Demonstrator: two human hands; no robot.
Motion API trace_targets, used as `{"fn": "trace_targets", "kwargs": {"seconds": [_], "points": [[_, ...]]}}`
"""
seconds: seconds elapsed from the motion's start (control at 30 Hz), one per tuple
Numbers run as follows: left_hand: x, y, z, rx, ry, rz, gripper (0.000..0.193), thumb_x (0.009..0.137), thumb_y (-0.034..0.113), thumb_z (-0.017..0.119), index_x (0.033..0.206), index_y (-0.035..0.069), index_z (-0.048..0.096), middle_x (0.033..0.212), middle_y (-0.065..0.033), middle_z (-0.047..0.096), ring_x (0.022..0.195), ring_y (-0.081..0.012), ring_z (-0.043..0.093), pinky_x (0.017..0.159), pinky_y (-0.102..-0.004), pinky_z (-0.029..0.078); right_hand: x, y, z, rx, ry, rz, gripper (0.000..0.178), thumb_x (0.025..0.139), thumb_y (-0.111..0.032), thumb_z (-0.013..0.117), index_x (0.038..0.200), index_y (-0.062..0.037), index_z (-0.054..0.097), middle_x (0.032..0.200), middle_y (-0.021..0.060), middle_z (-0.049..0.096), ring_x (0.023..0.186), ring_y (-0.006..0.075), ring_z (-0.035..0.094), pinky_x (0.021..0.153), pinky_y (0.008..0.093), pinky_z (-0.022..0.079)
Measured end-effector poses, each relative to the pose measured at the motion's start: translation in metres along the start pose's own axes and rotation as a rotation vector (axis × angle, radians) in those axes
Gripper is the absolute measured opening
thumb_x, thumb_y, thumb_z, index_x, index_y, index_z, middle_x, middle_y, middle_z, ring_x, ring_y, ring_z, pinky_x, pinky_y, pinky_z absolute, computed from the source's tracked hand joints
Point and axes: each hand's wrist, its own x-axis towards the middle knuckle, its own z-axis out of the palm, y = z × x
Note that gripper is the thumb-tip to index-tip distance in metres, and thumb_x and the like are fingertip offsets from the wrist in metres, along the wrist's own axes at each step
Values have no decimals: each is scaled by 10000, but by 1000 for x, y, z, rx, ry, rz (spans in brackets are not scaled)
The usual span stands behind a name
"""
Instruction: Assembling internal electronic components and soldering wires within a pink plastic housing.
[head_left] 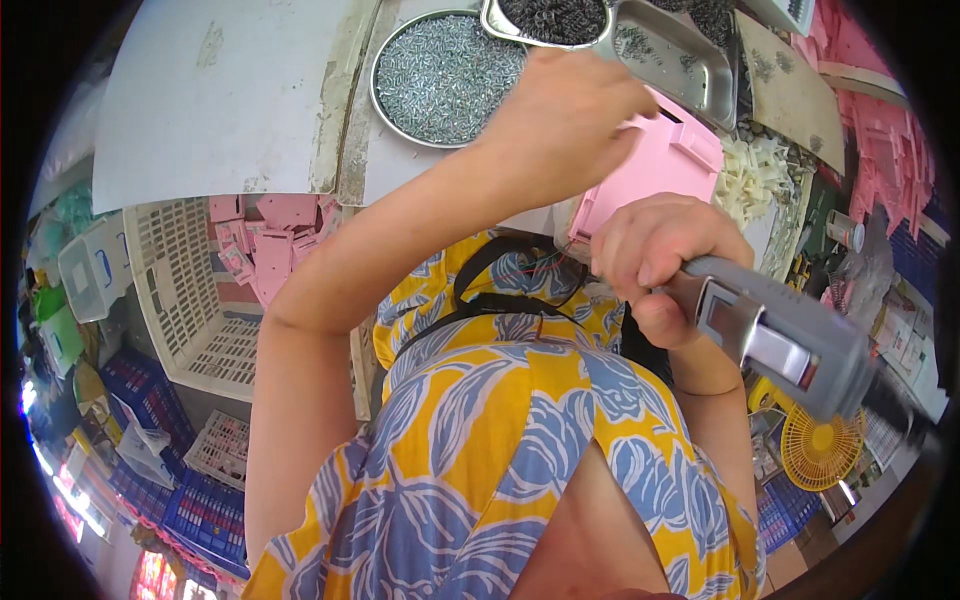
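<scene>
Two hands (pixel 580 120), one gripping a blocky tool (pixel 805 325), flank smooth pink plastic (pixel 655 165).

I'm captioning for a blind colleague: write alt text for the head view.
A person's right hand grips a grey power tool, while the left hand is over a pink plastic box. Nearby stands a round tray of small silvery pieces.

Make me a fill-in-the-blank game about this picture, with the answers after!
1. The right hand grips a handheld power tool whose body is coloured ____.
2. Near the left hand is a boxy plastic case coloured ____.
3. Small silvery metal pieces fill a shallow metal tray shaped like a ____.
4. Left or right: the yellow, round-caged fan is on the picture's ____ side.

Missing words: grey; pink; circle; right.
</scene>
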Motion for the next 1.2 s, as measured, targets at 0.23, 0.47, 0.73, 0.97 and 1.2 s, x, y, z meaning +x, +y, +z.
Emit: {"fn": "trace_targets", "kwargs": {"seconds": [0.23,0.47,0.73,0.97,1.2], "points": [[65,6,68,206,-265,264,381,805,405,771,1037,104,740,1085,-42,647,1061,-268,612,870,-422,508,26,-60,-77,394,110,-262,408,883,-424,775,1018,-110,554,638,-54,528,514,89,491,549,284,479],[72,13,50,58,-296,231,424,913,417,672,1048,16,708,1075,-121,666,1028,-314,665,836,-437,562,-3,-109,-130,802,-141,-374,509,966,-535,630,1096,-45,589,727,8,511,613,143,521,640,319,506],[-20,4,-102,-191,-615,-136,336,871,344,692,993,32,658,872,-152,653,848,-363,647,744,-438,513,-17,-116,-149,729,-259,-186,441,875,-428,775,1018,-93,526,646,-45,537,510,91,525,585,260,515],[-230,-3,-253,625,-1054,-1204,349,769,236,763,1032,16,696,1013,-193,678,979,-370,648,843,-456,524,-8,-81,-152,199,9,-145,480,878,-359,806,1025,-76,447,630,-24,530,463,97,503,575,265,510],[-122,-24,-250,375,-335,-768,267,854,258,722,992,32,690,938,-158,688,884,-352,671,798,-443,537,14,-77,-129,-23,199,-153,628,865,-415,803,1224,-46,443,816,1,519,694,113,537,769,312,461]]}}
